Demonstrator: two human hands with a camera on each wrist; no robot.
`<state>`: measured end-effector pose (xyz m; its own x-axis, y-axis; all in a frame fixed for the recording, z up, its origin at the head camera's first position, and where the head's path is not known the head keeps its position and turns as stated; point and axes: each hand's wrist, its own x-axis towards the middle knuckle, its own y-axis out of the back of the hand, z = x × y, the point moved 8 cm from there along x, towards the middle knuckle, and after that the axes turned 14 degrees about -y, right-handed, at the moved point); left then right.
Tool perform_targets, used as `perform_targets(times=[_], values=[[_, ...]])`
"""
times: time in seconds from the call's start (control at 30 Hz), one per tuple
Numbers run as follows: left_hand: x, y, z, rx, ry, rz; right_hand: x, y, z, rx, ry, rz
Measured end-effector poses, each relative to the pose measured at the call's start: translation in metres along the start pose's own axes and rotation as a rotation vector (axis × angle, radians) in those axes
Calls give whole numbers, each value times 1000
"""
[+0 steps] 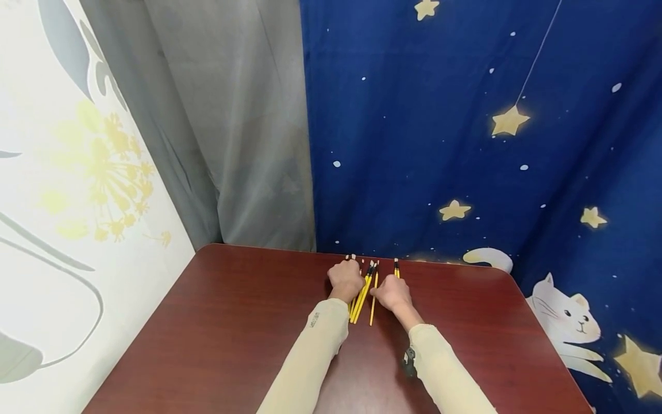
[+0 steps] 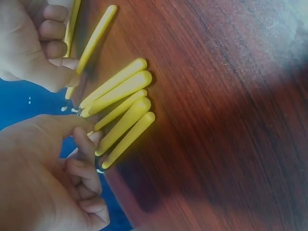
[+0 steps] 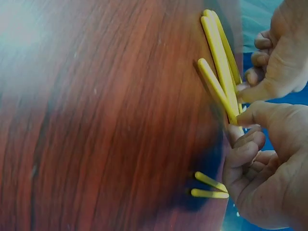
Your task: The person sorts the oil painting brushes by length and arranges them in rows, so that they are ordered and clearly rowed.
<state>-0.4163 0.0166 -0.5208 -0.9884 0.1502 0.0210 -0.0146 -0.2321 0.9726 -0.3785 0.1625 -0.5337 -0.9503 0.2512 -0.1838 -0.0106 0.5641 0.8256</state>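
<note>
Reaching from cream-coloured sleeves [image 1: 310, 362] across the reddish-brown wood-grained table [image 1: 233, 322], the person's right hand [image 1: 394, 292] pinched a slim yellow-handled brush [image 1: 372, 313] between thumb and fingers. Curled fingers of the left hand [image 1: 345, 280] met a cluster of similar yellow brushes [image 1: 359, 303] near the table's far edge; whether they gripped any could not be told. Beyond the right hand lay two more black-and-yellow brushes [image 1: 396, 267]. A sideways nudge might roll handles together, and a forward push could tip brushes off toward the navy star-printed curtain [image 1: 403, 144].
</note>
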Motion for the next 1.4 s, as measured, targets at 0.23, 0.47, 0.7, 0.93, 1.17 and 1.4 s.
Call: perform_targets(times=[0.23,0.47,0.7,0.93,1.17,1.4], values=[[6,5,-4,-9,3,-11,8,18,4,36,64,6],[6,17,0,-84,-36,-13,13,39,17,109,110,42],[9,21,14,-210,-34,-37,22,52,41,142,77,32],[4,14,32,-420,-31,-52,28,63,58,125,19,12],[0,-1,44,-524,-21,-31,31,59,68,89,-22,-22],[11,-19,50,-535,1,-13,38,53,70,41,-37,-58]])
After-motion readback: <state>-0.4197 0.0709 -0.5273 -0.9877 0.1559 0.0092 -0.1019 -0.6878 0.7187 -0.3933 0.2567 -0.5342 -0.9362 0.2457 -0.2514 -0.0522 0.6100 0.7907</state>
